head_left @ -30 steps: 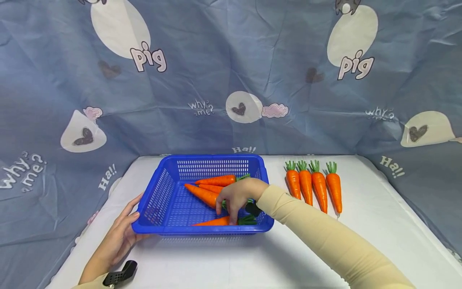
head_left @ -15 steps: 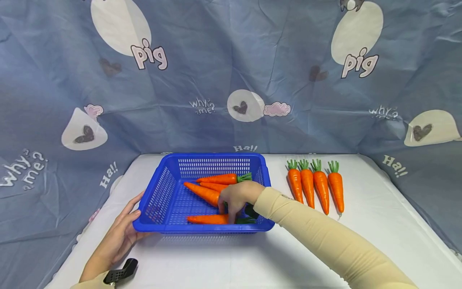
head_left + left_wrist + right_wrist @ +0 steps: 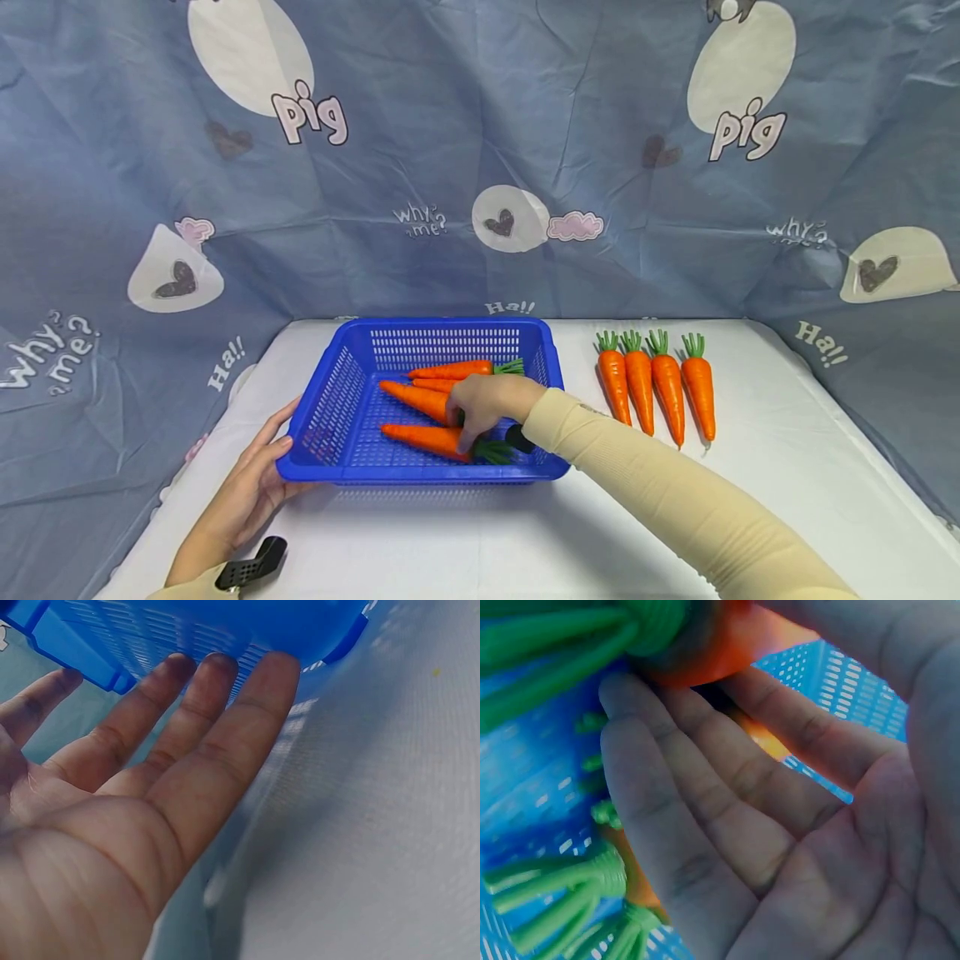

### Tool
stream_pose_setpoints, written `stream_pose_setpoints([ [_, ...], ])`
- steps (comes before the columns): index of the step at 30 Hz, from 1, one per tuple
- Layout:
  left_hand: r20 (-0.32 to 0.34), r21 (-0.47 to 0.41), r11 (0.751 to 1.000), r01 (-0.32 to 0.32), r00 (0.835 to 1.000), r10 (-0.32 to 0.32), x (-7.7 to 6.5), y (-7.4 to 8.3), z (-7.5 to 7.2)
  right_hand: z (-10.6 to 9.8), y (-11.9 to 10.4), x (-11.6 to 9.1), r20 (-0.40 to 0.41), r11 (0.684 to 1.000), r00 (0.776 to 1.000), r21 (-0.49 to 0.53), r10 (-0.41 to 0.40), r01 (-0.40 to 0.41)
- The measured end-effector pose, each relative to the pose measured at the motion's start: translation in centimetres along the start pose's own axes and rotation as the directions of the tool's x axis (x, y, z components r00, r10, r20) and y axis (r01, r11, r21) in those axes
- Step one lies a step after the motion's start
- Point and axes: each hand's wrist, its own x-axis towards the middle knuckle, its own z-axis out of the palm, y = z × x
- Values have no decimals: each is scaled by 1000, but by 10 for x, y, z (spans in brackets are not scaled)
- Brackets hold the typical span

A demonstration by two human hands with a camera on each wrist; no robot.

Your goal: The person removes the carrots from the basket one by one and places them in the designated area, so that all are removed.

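Note:
A blue plastic basket (image 3: 420, 475) with perforated walls holds several orange carrots with green tops. My right hand (image 3: 491, 400) reaches into it and pinches the front carrot (image 3: 423, 437) near its leafy end, thumb on the near side. In the right wrist view that carrot (image 3: 731, 645) lies between thumb and fingertips. Just behind it is another carrot (image 3: 412, 400), partly covered by my fingers; a further carrot (image 3: 450, 370) lies along the back. At the basket's left side rests my left hand (image 3: 243, 492), its straight fingers (image 3: 225, 750) against the outer wall.
Right of the basket, a row of several carrots (image 3: 637, 383) lies side by side on the white tabletop (image 3: 780, 433), tops pointing away. A blue printed cloth (image 3: 420, 275) hangs behind and along both sides of the table.
My right hand has shifted slightly left and back with the front carrot, drawing it away from the basket's front wall towards the other carrots. My left hand stays at the basket's side.

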Motion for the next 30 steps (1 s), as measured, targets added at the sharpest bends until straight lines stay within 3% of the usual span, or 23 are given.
stream_pose_setpoints([
  [7,-2,-12,1000,0,1000,0,1,0,-1,3,-4,5,23,998,998,33,-54,53],
  [15,42,-37,999,-36,998,38,1,-3,-2,1,5,6,45,991,994,101,-95,90],
  [21,29,-26,999,-25,999,26,1,-3,-1,-6,11,2,18,974,989,179,-146,140],
  [24,15,-14,1000,-18,1000,18,0,-3,-1,-9,14,-2,6,935,991,333,-134,124],
  [28,14,-16,1000,-16,1000,16,1,-3,-1,-13,21,-10,14,827,996,558,-87,64],
  [30,21,-23,1000,-18,1000,18,1,-3,-2,-15,26,-14,5,794,997,605,-81,61],
])
